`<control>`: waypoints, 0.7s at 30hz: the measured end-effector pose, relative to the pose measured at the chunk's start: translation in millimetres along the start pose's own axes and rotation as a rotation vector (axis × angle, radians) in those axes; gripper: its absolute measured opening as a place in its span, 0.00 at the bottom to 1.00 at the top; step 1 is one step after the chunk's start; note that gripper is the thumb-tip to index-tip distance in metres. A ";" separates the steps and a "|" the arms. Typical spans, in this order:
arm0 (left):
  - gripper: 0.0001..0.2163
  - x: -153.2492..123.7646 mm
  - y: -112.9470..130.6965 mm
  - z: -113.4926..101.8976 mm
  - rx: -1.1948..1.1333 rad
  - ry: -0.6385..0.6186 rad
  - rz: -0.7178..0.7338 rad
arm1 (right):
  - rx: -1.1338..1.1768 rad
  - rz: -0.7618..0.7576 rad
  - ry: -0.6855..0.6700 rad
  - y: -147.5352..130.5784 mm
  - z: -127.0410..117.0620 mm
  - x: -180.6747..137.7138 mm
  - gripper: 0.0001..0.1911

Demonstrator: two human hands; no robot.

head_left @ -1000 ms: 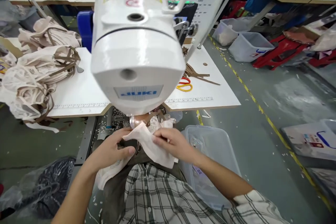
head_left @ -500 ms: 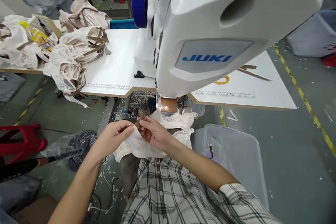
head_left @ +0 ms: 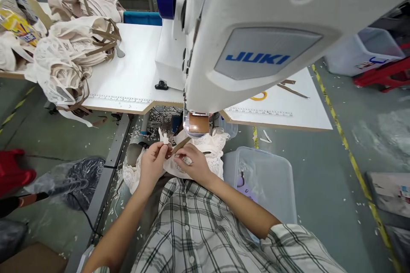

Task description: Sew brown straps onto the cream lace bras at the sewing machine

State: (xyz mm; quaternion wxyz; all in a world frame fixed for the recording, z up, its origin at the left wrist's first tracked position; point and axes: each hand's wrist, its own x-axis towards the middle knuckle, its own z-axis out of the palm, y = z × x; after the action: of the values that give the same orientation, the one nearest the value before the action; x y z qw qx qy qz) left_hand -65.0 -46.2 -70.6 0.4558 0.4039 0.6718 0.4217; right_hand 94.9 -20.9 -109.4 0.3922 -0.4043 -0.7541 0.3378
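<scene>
My left hand (head_left: pixel 153 163) is closed in a pinch, with a narrow brown strap (head_left: pixel 181 145) at its fingertips. A small white tab (head_left: pixel 165 138) sticks up just above those fingers. Close by on the right, my right hand (head_left: pixel 196 165) curls with thumb and forefinger at the strap; its exact grip is partly hidden. Under both hands a white lace bra (head_left: pixel 215 147) lies bunched over the lap. The head of a white sewing machine (head_left: pixel 253 57) looms above, its brown-tinted guard (head_left: pixel 198 123) just beyond the hands.
Piled bras with brown straps (head_left: pixel 68 57) cover the left of the white table (head_left: pixel 134 68). On its right part lie a yellow-orange ring (head_left: pixel 259 96) and loose brown strips (head_left: pixel 293 88). A clear plastic bin (head_left: pixel 275 179) stands at right, a red stool (head_left: pixel 16 166) at left.
The head view has shifted, moving the machine and table in frame. My left hand has turned more upright, and a white tab now shows above it. The brown strap now slants towards the guard.
</scene>
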 end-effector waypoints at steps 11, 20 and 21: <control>0.14 -22.0 33.8 3.6 0.046 -0.076 -0.019 | -0.041 -0.035 0.035 -16.3 -24.9 25.1 0.10; 0.19 -2.3 18.3 18.7 0.074 -0.158 -0.046 | -0.214 -0.185 -0.108 11.8 -47.9 18.6 0.08; 0.19 -0.1 15.9 18.2 0.107 -0.166 -0.051 | -0.265 -0.152 -0.108 22.3 -65.5 27.3 0.08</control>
State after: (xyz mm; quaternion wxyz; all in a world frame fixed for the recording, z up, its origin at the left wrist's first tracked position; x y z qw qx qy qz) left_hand -45.1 -37.6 -59.8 0.4980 0.4441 0.6634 0.3386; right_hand 149.2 25.6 -88.7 0.3186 -0.3754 -0.8404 0.2262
